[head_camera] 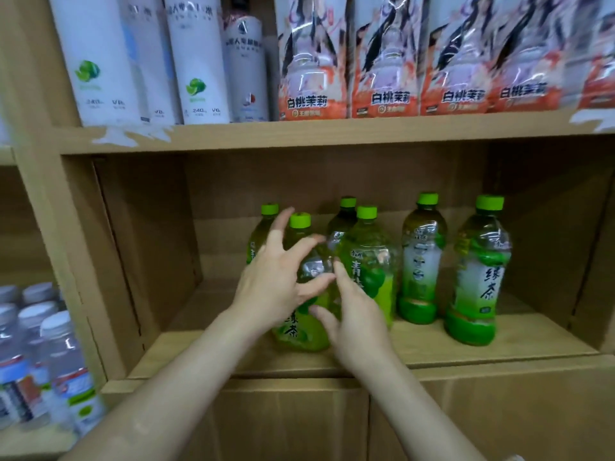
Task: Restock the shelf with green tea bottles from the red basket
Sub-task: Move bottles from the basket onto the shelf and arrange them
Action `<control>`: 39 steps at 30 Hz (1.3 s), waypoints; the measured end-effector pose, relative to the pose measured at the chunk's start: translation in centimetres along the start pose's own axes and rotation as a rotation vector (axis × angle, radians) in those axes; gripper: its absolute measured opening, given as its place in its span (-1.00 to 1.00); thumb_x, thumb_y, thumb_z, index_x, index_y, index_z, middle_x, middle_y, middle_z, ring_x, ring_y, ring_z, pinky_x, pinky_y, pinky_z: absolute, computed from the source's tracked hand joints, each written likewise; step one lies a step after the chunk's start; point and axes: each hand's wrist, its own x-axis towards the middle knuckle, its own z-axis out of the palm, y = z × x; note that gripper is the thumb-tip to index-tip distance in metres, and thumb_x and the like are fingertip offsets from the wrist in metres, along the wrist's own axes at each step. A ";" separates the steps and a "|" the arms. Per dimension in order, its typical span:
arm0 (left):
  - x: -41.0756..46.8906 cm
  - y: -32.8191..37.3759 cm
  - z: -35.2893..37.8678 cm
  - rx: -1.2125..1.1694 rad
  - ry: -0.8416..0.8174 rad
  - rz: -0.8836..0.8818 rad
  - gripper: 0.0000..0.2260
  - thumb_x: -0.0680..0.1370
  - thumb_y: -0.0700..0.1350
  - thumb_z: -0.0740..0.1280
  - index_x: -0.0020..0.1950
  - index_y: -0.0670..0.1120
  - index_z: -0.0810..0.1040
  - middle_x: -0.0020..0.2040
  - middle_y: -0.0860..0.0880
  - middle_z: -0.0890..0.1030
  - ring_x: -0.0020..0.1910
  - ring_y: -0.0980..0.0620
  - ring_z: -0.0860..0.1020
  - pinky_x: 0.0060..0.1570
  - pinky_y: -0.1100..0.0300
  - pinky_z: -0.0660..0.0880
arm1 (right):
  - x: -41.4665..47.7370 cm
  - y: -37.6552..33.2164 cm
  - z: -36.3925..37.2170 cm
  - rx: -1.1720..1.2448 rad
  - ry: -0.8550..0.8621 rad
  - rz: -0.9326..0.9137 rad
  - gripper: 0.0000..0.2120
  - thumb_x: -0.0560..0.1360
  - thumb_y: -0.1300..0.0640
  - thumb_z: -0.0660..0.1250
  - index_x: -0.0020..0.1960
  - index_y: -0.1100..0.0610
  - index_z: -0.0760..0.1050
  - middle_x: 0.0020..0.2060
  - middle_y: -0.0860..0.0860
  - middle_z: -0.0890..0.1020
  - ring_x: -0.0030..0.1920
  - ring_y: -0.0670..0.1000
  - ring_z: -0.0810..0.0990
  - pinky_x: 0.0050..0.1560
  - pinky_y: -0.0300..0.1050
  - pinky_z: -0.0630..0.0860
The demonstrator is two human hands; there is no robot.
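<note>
Several green tea bottles with green caps stand on the wooden shelf. The front-left bottle stands upright on the board near the front edge. My left hand is at its left side with fingers spread, the thumb tip against the bottle's middle. My right hand is in front of it, index finger and thumb apart and touching its label. Neither hand is closed round it. Another bottle stands right beside it, and two more stand apart to the right. The red basket is out of view.
The shelf above holds white lime-labelled bottles and orange peach-jasmine bottles. Clear water bottles fill the left compartment. Cardboard boxes sit below. Bare board shows at the left and far right of the shelf.
</note>
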 end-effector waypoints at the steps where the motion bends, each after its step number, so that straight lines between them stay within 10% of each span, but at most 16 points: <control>1: 0.1 0.0 0.0 0.033 0.003 -0.022 -0.51 0.39 0.28 0.33 0.29 0.23 0.41 0.52 0.07 0.01 0.36 -0.11 0.36 -0.01 -0.01 0.56 | -0.2 0.3 -1.1 0.133 -0.103 0.027 -0.25 0.50 0.02 0.35 0.53 -0.08 -0.01 0.39 -0.02 0.40 0.27 -0.08 0.47 0.29 -0.12 0.41; 4: 0.0 0.2 -0.1 0.130 0.021 -0.104 -0.48 0.38 0.24 0.39 0.31 0.18 0.44 0.52 -0.01 0.04 0.32 -0.13 0.39 -0.03 -0.01 0.56 | -1.6 1.7 -5.9 0.508 -0.186 0.061 -0.33 0.48 0.11 0.38 0.47 -0.18 0.15 0.30 -0.11 0.44 0.10 -0.16 0.60 0.15 -0.05 0.56; 9: 0.3 1.5 0.3 0.199 -0.017 -0.232 -0.43 0.41 0.19 0.39 0.37 0.05 0.41 0.53 -0.08 0.00 0.34 -0.25 0.37 0.18 -0.14 0.49 | -5.3 4.9 -14.6 0.594 0.230 0.131 -0.65 0.48 0.24 0.34 0.21 -0.03 0.46 -0.08 0.05 0.68 -0.11 -0.01 0.67 -0.16 -0.08 0.65; 13: 0.1 4.2 0.4 0.337 0.149 -0.095 -0.38 0.39 0.05 0.46 0.39 -0.09 0.36 0.44 -0.27 0.21 0.38 -0.31 0.23 0.26 -0.32 0.32 | -6.1 8.8 -16.1 0.424 0.483 0.240 -0.74 0.45 0.23 0.39 0.12 0.08 0.49 -0.11 0.09 0.63 -0.08 0.08 0.63 -0.03 0.09 0.62; 17: 1.1 9.1 3.3 0.333 0.149 0.308 -0.48 0.35 0.04 0.49 0.27 -0.07 0.51 0.37 -0.21 0.41 0.35 -0.22 0.39 0.28 -0.17 0.36 | -5.1 10.3 -15.2 0.315 0.419 0.306 -0.46 0.44 0.17 0.42 0.34 0.03 0.30 0.25 0.07 0.47 0.27 0.05 0.46 0.24 -0.02 0.42; 23: 3.3 8.5 7.9 0.473 -0.047 0.261 -0.28 0.23 0.24 0.49 0.28 -0.11 0.52 0.31 -0.08 0.52 0.38 -0.04 0.37 0.34 -0.23 0.22 | -2.3 11.9 -13.2 0.327 0.153 0.288 -0.11 0.44 0.28 0.40 0.51 -0.13 -0.09 0.30 -0.17 0.31 0.32 -0.15 0.26 0.40 -0.06 0.23; 30: 3.4 7.7 7.7 0.460 -0.017 0.252 -0.23 0.07 0.09 0.60 0.22 -0.16 0.56 0.23 -0.11 0.57 0.29 -0.11 0.49 0.31 -0.09 0.15 | -1.1 13.8 -12.4 0.125 0.354 0.362 -0.18 0.30 0.10 0.55 0.43 -0.01 0.18 0.24 -0.03 0.54 0.26 0.01 0.49 0.23 -0.07 0.46; 35: 2.6 11.3 10.1 0.244 0.098 0.301 -0.27 0.28 -0.07 0.55 0.38 -0.21 0.37 0.35 -0.16 0.47 0.32 -0.13 0.46 0.36 -0.01 0.28 | -1.7 15.5 -13.8 0.020 0.514 0.407 -0.29 0.24 -0.01 0.58 0.26 0.00 0.29 0.10 -0.03 0.53 0.11 0.02 0.54 0.07 -0.03 0.55; 39: 4.4 15.4 12.6 -0.279 0.132 -0.169 -0.09 0.34 0.00 0.54 0.51 -0.18 0.10 0.49 -0.18 0.25 0.46 -0.13 0.26 0.35 0.19 0.15 | -2.1 16.6 -15.1 -0.055 0.615 0.442 -0.36 0.26 0.01 0.57 0.19 0.07 0.31 0.06 0.02 0.48 0.06 0.08 0.53 -0.04 0.00 0.52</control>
